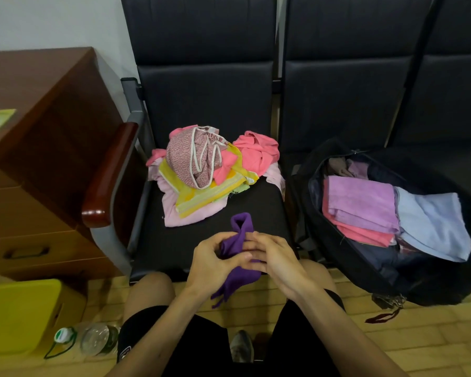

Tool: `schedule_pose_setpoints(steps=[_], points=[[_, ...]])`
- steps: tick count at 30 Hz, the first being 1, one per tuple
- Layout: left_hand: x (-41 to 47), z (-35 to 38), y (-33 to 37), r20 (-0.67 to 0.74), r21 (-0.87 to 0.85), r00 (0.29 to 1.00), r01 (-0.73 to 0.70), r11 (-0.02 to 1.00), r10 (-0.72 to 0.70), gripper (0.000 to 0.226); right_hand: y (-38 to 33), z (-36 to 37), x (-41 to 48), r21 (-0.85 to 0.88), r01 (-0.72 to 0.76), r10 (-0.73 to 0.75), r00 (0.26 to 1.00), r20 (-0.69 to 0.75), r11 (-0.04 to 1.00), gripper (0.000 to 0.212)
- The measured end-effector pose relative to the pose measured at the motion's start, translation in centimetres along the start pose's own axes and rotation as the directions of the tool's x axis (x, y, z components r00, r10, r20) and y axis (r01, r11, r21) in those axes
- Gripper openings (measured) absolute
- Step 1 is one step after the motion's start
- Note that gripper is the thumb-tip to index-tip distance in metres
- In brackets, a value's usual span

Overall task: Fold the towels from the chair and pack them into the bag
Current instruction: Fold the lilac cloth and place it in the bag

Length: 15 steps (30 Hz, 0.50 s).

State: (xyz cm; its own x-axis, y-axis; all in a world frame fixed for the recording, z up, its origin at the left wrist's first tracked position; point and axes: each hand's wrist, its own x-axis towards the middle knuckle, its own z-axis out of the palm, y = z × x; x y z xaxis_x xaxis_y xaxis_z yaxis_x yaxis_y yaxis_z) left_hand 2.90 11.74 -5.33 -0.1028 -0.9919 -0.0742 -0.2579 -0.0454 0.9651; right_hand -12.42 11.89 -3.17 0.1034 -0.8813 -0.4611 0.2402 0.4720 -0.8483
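Hands sit together low in the middle of the frame, and from my end both are busy with the same cloth: the left hand [212,263] has its fingers and thumb curled round a bunched purple towel [241,232], and the right hand [279,263] pinches it from the other side, fingertips close against the left's. That towel is gathered into a narrow twist, one end sticking up above the knuckles over the front of the black chair seat [259,208], the other end dangling below the hands between the person's knees. Further back on the same seat, just above the centre of the frame, I see the unfolded pile of towels [201,170]: a patterned pinkish one with white edging on top, yellow striped and pale pink ones under it, a coral one spilling to the right. At the right of the frame, by the neighbouring seat, the black bag [419,289] lies unzipped, with folded pieces inside: a lilac towel [359,200] lying on a coral towel [359,235], and a pale blue towel [433,221] just beside them to the right. A brown wooden cabinet [38,131] fills the left of the frame next to the chair's armrest [109,172], and in the lower left a yellow box [19,314] and a clear plastic bottle [93,340] rest on the tiled floor
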Motion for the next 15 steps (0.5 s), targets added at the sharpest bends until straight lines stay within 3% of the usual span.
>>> schedule_pose_setpoints(steps=[2, 5, 8, 11, 14, 15], points=[[0.6, -0.5, -0.1, -0.025, 0.044, 0.999, -0.019, 0.999, 0.020, 0.025, -0.1, -0.3, 0.1, -0.057, -0.007, 0.008, 1.000, 0.019, 0.998, 0.021], [1.5, -1.5, 0.6, -0.070, -0.033, 0.997, 0.041, 0.999, -0.043, 0.016, -0.1, -1.5, 0.2, -0.165, 0.005, -0.007, 1.000, -0.006, 0.986, 0.017], [2.3, -2.8, 1.8, -0.033, -0.093, 0.994, 0.098, 0.991, -0.102, 0.033, 0.3, -3.0, 0.3, -0.207, 0.023, -0.042, 0.995, -0.091, 0.978, 0.018], [3.1, -4.2, 2.9, 0.076, -0.106, 0.995, 0.074, 0.992, -0.066, 0.035, 0.4, -4.2, 0.8, -0.246, 0.053, -0.079, 0.992, -0.097, 0.968, 0.049], [3.4, -5.0, 4.5, 0.240, -0.123, 0.971, 0.049, 0.991, -0.018, 0.020, 0.1, -4.4, 0.9, -0.288, 0.059, -0.045, 0.998, 0.054, 0.956, 0.091], [3.4, -5.3, 5.0, 0.302, -0.114, 0.953, 0.043, 0.993, -0.007, 0.019, -0.1, -4.3, 0.9, -0.269, 0.052, -0.020, 0.993, 0.121, 0.962, 0.095]])
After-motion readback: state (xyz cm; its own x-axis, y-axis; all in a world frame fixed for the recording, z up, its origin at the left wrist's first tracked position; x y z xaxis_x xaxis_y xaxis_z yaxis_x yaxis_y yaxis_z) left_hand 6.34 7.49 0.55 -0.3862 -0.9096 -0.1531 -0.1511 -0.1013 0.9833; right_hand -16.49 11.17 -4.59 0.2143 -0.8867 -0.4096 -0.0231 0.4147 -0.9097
